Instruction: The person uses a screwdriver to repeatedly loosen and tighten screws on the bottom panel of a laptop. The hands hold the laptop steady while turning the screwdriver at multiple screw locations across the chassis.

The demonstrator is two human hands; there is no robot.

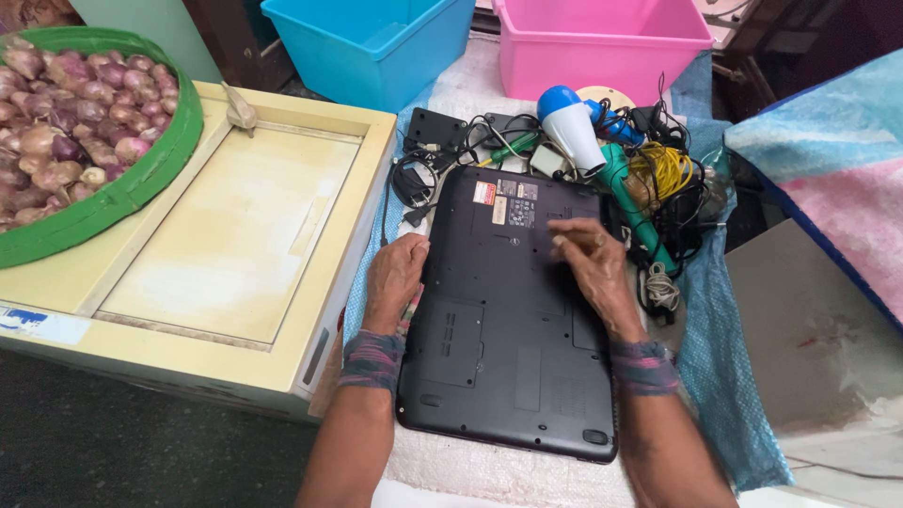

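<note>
A black laptop (503,329) lies upside down on a white woven sheet (499,475), its underside with panels and stickers facing up. My left hand (395,277) grips the laptop's left edge, fingers curled around it. My right hand (591,263) rests on the underside near the far right, fingertips pinched together on the surface; whether they hold something small I cannot tell. Both wrists wear striped knitted cuffs.
Beyond the laptop lies a tangle of black cables (428,174), a white and blue hair dryer (572,132), a green tool (632,202) and yellow wire (663,169). A blue tub (372,47) and pink tub (602,42) stand behind. A cream cabinet (226,235) and green basket of shallots (66,132) sit left.
</note>
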